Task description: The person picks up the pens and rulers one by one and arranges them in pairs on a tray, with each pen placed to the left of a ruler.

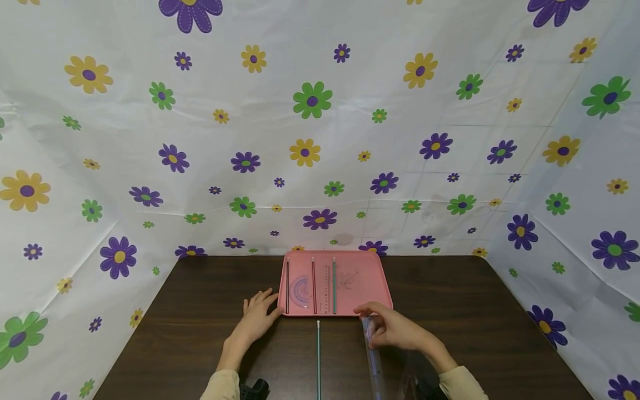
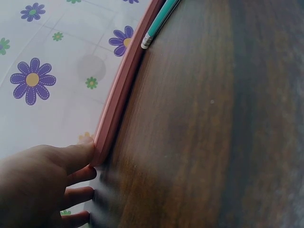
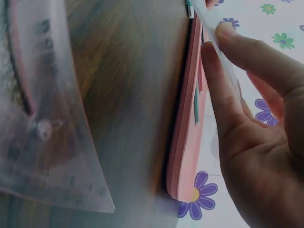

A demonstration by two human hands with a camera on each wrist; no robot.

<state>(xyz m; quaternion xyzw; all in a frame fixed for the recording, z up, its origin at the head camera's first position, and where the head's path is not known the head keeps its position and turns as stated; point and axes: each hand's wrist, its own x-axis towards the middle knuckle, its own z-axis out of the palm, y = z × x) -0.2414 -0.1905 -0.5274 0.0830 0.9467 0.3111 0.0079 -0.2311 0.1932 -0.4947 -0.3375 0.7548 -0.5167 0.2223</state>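
My right hand (image 1: 395,329) pinches a long clear ruler (image 1: 374,364) between thumb and fingers, by the tray's front right corner. In the right wrist view the ruler (image 3: 216,40) shows edge-on between the fingertips. My left hand (image 1: 256,321) lies at the front left corner of a pink tray (image 1: 367,289), its thumb touching the rim and its fingers spread. Inside the tray are a dark pencil (image 1: 287,286), a clear protractor (image 1: 300,292), a red pencil (image 1: 314,286), a short clear ruler (image 1: 327,290), a green pencil (image 1: 334,286) and a faint clear piece (image 1: 348,279).
Another green pencil (image 1: 319,361) lies on the dark wooden table (image 1: 200,333), pointing away from the tray's front edge. A clear set square (image 3: 80,175) looms close in the right wrist view. Flowered cloth (image 1: 310,183) encloses the table at the back and sides.
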